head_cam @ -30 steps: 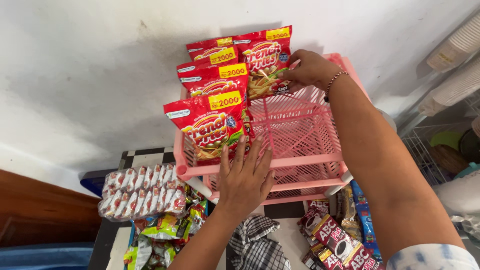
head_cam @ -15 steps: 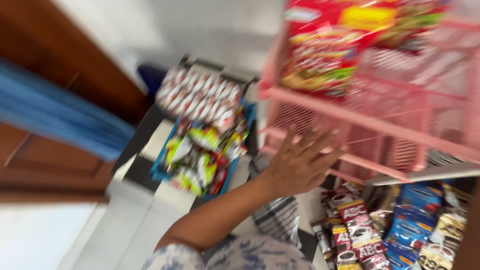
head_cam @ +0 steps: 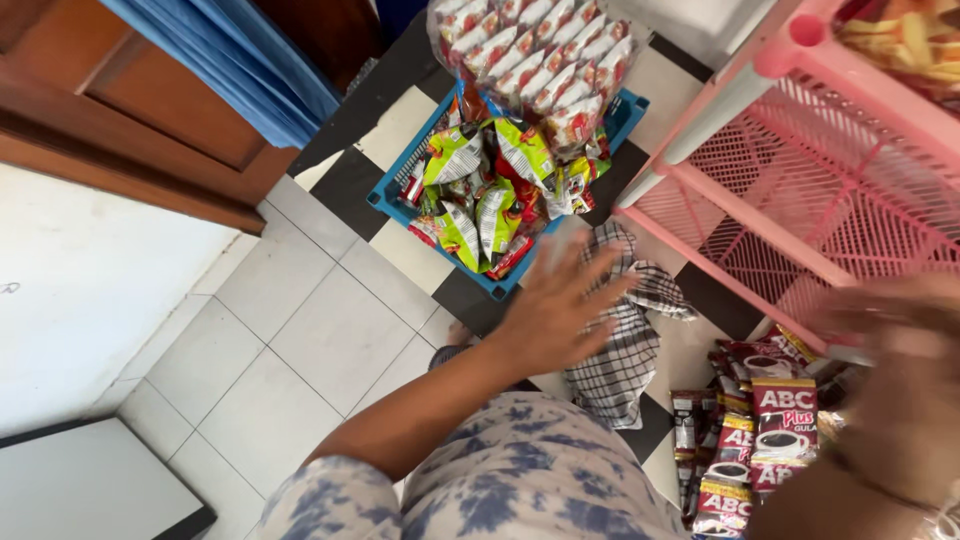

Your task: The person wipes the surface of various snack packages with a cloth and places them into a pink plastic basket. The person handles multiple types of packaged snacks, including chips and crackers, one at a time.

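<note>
The left hand (head_cam: 560, 305) hangs over the tiled floor (head_cam: 300, 330) with its fingers spread wide and nothing in its grip. It is blurred, palm down, above a black-and-white checked cloth (head_cam: 625, 340) that lies crumpled on the floor beneath it. Just beyond its fingertips stands a blue plastic basket (head_cam: 395, 185) packed with green, yellow and red snack packets (head_cam: 490, 190), and a clear bag of small red-and-white sachets (head_cam: 545, 50) rests on the far end of the basket.

The right hand (head_cam: 905, 385) sits at the right edge of the view, heavily blurred; whether its grip is spread or closed I cannot tell. It hovers near the lower rail of a pink plastic rack (head_cam: 800, 190) and above strips of red and dark coffee sachets (head_cam: 765, 430) that lie on the floor beside the cloth.
</note>
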